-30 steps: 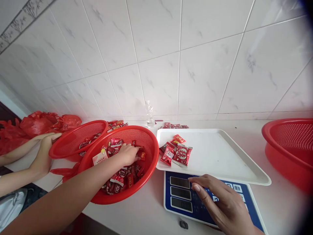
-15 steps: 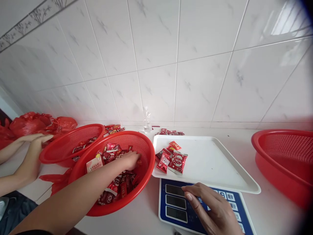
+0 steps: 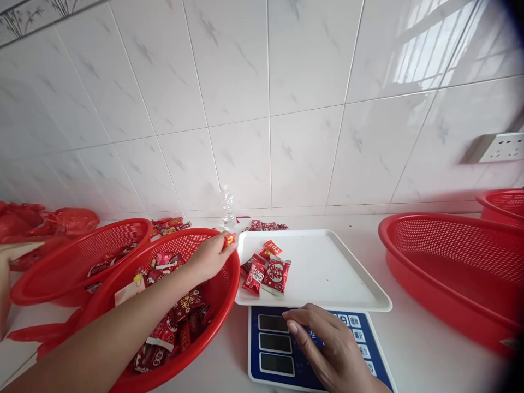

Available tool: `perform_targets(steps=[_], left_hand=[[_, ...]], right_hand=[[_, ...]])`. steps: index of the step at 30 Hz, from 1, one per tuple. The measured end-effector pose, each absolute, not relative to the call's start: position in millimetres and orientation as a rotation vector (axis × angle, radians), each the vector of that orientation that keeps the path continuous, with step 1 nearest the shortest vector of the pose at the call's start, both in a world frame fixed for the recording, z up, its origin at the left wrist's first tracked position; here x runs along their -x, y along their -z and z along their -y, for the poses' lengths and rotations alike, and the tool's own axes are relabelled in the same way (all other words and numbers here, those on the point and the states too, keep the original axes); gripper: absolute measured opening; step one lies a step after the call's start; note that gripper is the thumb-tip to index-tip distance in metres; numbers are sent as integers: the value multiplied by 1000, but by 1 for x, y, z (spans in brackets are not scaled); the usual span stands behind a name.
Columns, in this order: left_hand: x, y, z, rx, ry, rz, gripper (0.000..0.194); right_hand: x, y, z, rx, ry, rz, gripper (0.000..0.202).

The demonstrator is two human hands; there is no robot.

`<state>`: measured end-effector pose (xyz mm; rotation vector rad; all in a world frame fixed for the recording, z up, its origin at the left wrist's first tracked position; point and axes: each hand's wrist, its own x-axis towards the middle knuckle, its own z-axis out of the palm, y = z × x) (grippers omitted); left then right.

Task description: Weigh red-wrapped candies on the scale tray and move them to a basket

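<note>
The head view shows the left hand (image 3: 208, 255) lifted over the far rim of the near red basket (image 3: 213, 305), with its fingers (image 3: 223, 248) pinched shut on one small red candy (image 3: 229, 239). The candy is in the air, just beside the left edge of the white tray (image 3: 327, 273). The right hand (image 3: 327, 349) lies flat and open on the blue scale (image 3: 356, 333), its fingers spread on the buttons and holding nothing. It looks like the step is carrying a candy from the basket to the tray. The next move would need a short reach to the right, over the tray's low lip, and then a letting go near the little pile of candy packets (image 3: 268, 270) already lying on the tray's left side. Most of the tray is bare, so there is lots of room to drop it. The basket rim and the tray edge almost touch, so the hand should stay high enough not to bump either. A second red basket (image 3: 61, 262) sits behind on the left, and a big red basket (image 3: 450, 262) stands well apart on the right of the counter (image 3: 409, 349). A clear bottle (image 3: 227, 207) stands by the wall.
</note>
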<state>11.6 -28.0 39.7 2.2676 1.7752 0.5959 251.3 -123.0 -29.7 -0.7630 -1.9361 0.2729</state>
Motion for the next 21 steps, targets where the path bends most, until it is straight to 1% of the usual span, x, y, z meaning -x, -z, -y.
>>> perform_targets(steps=[3, 4, 5, 8, 9, 10, 12, 16, 19, 21], left_hand=[[-34, -39, 28, -2377, -595, -1592, 27], [-39, -38, 27, -2400, -560, -1547, 31], [-43, -37, 26, -2421, -505, -1493, 41], [-52, -37, 23, -2428, -197, -1339, 92], [-55, -38, 22, -2410, -82, -1320, 104], [-57, -39, 21, -2390, 14, -1323, 110], [-64, -38, 18, -2377, 131, -1346, 113], [-79, -30, 9, -2354, 195, -1338, 106], [-85, -24, 2, -2309, 128, -1299, 100], [-82, -25, -1, -2299, -13, -1262, 93]], right_hand=[[-251, 31, 122, 774, -284, 1929, 14], [-251, 31, 122, 779, -287, 1925, 14], [-252, 31, 122, 785, -288, 1922, 14], [-252, 32, 121, 795, -285, 1922, 14], [-252, 32, 121, 794, -281, 1922, 14], [-252, 32, 121, 795, -278, 1924, 14], [-252, 32, 121, 793, -276, 1927, 15], [-252, 32, 121, 797, -298, 1934, 15], [-253, 31, 121, 807, -290, 1918, 15], [-253, 30, 120, 809, -292, 1915, 15]])
